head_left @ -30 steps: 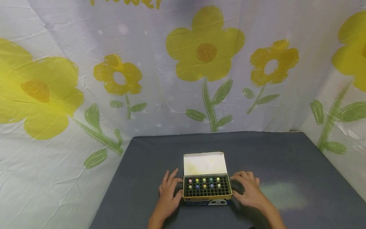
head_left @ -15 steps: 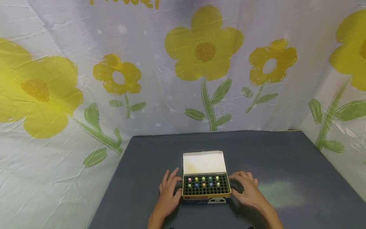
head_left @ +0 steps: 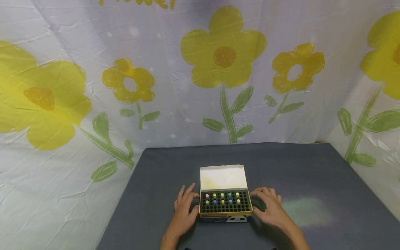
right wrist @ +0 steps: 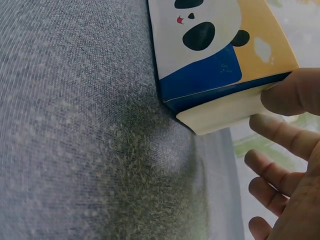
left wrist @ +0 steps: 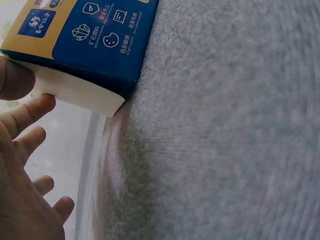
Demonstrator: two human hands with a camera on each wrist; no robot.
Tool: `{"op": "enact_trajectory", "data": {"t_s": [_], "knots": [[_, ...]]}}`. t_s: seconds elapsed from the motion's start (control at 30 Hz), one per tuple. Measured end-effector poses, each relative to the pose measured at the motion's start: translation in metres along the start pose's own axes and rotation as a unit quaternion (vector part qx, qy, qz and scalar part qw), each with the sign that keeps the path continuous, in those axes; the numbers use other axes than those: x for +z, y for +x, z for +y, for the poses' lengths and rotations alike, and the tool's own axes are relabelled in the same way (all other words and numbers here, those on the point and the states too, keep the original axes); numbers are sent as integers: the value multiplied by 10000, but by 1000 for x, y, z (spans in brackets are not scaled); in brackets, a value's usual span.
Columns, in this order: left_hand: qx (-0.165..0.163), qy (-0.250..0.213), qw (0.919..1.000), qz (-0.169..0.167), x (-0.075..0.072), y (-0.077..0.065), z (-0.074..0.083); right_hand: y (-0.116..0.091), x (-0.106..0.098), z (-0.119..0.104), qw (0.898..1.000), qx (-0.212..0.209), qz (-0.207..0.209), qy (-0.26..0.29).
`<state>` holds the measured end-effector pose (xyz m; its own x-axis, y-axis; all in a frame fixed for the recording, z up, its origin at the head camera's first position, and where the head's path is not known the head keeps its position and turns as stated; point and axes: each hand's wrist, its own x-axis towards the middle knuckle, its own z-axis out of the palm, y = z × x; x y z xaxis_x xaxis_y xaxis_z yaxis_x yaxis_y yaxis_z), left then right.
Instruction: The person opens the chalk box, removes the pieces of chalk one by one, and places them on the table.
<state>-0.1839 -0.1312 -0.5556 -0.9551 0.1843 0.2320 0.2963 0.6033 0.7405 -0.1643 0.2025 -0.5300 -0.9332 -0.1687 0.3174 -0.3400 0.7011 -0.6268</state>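
A chalk box (head_left: 225, 215) stands with its white lid (head_left: 223, 177) raised at the back. Several coloured chalks (head_left: 223, 201) stand upright in two rows of its dark grid; the other visible holes look dark. My left hand (head_left: 184, 210) touches the box's left end with thumb and forefinger, its other fingers spread. At the opposite end, thumb and forefinger of my right hand (head_left: 271, 208) rest likewise. Up close, the left wrist view has the box's blue and yellow side (left wrist: 95, 42) with a white end flap (left wrist: 82, 90); a printed panda (right wrist: 200, 35) shows in the right wrist view.
The box is on a dark grey cloth-covered table (head_left: 175, 163). A pale greenish powdery smear (head_left: 307, 211) marks the cloth to the right of my right hand. Behind and beside the table hangs a white curtain (head_left: 175, 114) printed with yellow flowers.
The head view has shifted very slightly. Both hands and the box keep the same places relative to each other.
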Motion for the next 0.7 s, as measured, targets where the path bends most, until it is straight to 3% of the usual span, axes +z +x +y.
{"op": "enact_trajectory", "data": {"t_s": [0.37,0.57,0.7], "knots": [[9,-391,9990,206,-7,0,-6,-6,-10,3,9997,60,22,235],[226,-448,9977,454,-10,3,-1,-8,-14,0,9987,-94,416,266],[219,-477,9983,240,-8,4,3,-8,-11,-5,9960,-332,765,309]]}}
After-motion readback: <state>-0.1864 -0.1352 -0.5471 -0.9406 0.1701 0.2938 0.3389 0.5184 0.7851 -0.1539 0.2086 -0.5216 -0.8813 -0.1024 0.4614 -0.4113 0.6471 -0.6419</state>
